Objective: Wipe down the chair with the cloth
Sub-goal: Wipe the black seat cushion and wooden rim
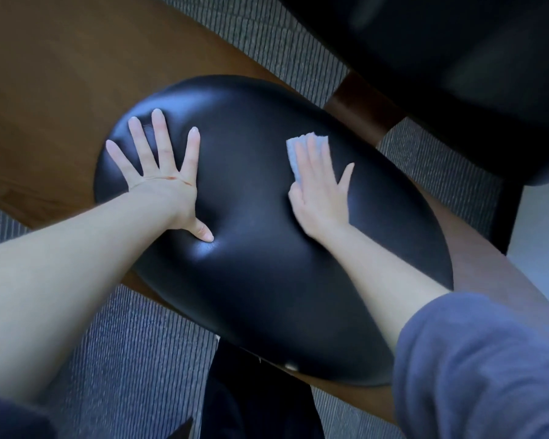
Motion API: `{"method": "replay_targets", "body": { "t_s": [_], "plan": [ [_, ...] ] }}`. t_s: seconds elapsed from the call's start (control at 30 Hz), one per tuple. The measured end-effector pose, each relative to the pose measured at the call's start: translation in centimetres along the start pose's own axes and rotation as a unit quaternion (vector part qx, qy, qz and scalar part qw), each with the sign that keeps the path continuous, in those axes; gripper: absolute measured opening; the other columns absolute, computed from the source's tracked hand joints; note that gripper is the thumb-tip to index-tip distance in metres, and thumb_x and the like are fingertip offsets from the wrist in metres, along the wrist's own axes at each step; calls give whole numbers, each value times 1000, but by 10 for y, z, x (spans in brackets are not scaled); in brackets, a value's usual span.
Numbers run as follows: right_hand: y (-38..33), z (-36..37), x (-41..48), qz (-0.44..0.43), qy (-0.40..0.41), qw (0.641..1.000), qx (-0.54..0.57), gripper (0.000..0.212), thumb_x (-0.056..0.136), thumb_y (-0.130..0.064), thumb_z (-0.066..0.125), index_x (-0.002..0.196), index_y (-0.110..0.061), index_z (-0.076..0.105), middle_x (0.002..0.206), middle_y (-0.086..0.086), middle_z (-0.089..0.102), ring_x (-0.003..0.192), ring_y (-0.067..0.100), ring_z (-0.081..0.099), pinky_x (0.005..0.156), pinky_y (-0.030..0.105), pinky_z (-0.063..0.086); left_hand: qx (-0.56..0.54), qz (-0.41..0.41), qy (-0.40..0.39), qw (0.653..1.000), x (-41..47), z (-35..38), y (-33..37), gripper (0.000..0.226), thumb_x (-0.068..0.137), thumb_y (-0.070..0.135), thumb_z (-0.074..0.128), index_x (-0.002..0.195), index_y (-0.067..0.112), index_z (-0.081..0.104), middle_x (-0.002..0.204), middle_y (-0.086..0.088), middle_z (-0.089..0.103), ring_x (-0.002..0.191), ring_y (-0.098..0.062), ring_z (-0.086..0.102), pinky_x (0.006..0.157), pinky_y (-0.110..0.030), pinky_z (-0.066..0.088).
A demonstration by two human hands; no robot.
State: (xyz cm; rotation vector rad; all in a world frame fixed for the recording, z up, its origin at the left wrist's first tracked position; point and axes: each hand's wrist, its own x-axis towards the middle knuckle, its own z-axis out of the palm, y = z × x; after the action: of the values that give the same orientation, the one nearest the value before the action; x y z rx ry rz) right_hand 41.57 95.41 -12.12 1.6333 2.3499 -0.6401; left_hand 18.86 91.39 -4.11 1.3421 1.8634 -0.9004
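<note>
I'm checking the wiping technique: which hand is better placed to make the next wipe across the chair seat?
The right hand: its flat fingers press the cloth onto the chair seat. The left hand lies spread and bare, bracing the seat.

Two hands are mine here: my left hand (162,182) and my right hand (317,191). I count one cloth (293,150), small and pale. There are two chairs: the chair (267,264) with the black padded seat, and a second chair (457,74), dark, beyond it. One striped rug (124,343) lies underneath. Two sleeves: a blue right sleeve (488,369) and a dark left sleeve (10,416).
</note>
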Motion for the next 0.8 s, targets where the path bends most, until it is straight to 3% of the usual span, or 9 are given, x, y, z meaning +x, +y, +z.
{"method": "replay_targets", "body": {
  "t_s": [0.23, 0.43, 0.67, 0.8],
  "plan": [
    [-50, 24, -106, -97, -46, 993, -37, 72, 88, -25, 26, 157, -22, 5, 165, -3, 0, 151, 21, -8, 111, 72, 11, 15, 18, 43, 999, -12, 1, 0, 162, 44, 82, 74, 140, 24, -43, 142, -26, -48, 133, -51, -38, 106, -72, -9],
    [-60, 40, -175, -223, -58, 970, -77, 68, 88, -25, 37, 155, -20, 23, 164, 0, 14, 152, 24, 6, 110, 71, 15, 67, 81, 111, 988, -24, 20, -19, 142, 57, 90, 57, 149, 23, -27, 150, -21, -40, 140, -46, -31, 111, -69, -3],
    [-52, 42, -175, -416, -73, 890, -172, 66, 90, -30, 41, 154, -26, 26, 163, -6, 18, 151, 25, 11, 113, 69, 9, 100, 121, 147, 977, -32, 50, -31, 128, 67, 87, 51, 153, 23, -19, 154, -16, -36, 142, -44, -28, 112, -68, -2],
    [-68, 45, -156, -516, -96, 818, -235, 61, 94, -31, 22, 154, -26, 26, 164, -7, 14, 152, 24, 5, 114, 68, 0, 96, 119, 161, 975, -31, 56, -33, 125, 68, 86, 51, 153, 24, -17, 155, -14, -35, 142, -42, -28, 112, -68, -3]
  ]
}}
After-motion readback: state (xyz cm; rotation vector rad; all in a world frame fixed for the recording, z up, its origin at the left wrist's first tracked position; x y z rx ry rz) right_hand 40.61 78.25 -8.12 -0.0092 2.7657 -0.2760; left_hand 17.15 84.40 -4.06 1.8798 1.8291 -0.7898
